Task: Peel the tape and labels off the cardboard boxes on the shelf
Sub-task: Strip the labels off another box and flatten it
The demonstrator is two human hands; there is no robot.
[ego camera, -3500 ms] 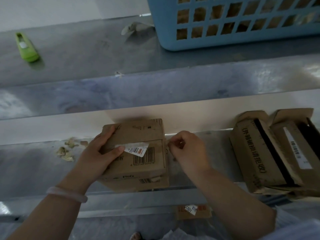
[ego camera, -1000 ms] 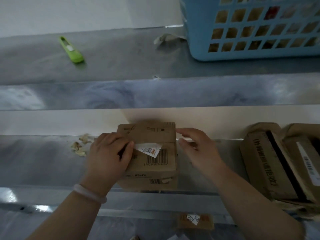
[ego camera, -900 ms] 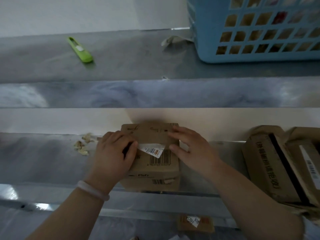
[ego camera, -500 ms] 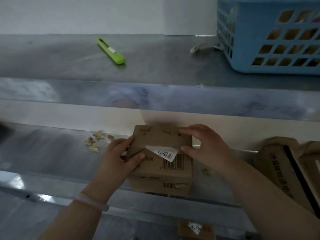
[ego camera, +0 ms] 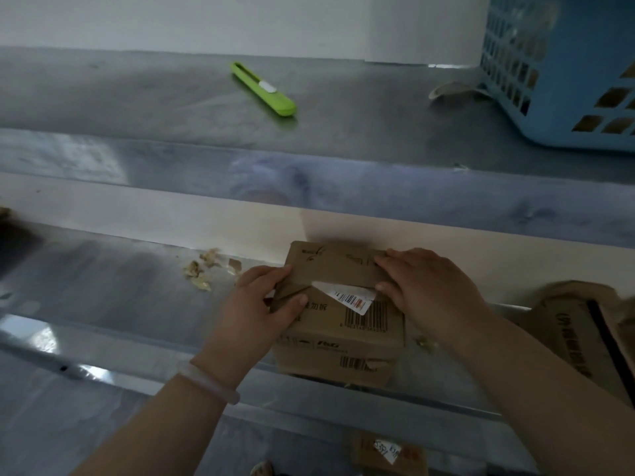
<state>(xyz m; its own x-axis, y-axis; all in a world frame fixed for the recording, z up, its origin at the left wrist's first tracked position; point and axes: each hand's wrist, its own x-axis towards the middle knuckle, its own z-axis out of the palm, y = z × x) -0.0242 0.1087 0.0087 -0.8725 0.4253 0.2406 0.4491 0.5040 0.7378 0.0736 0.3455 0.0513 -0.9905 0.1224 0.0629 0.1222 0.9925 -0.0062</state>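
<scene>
Low and centre in the frame, on the lower shelf (ego camera: 103, 290), the box (ego camera: 338, 269) is sitting with both hands around it. The left hand (ego camera: 264, 304) is gripping the box's left edge, fingers curling over the top flap and thumb pressing on the front face. The right hand (ego camera: 426, 286) is grasping the upper right corner, fingers lying across the top and thumb resting just beside the right end of the label (ego camera: 347, 296). That label is lying slantwise under the top flap, its lower right corner hanging free of the cardboard (its upper edge seems tucked beneath the flap, though the dim light is making that hard to tell).

By its looks, the box is going to handle as light and fairly stiff, yet its flaps are likely to bend under a hard squeeze, so bracing it by the edges is looking wiser than pressing the middle. The label is looking thin and easy to tear. Its loose corner is offering the best place to pinch, with a low, slow pull along the face.

Paper scraps (ego camera: 202, 271) are lying left of the box. More boxes (ego camera: 580, 338) are waiting at the right edge. On the upper shelf (ego camera: 137, 97) a green knife (ego camera: 264, 89) and a blue basket (ego camera: 563, 70) are resting.
</scene>
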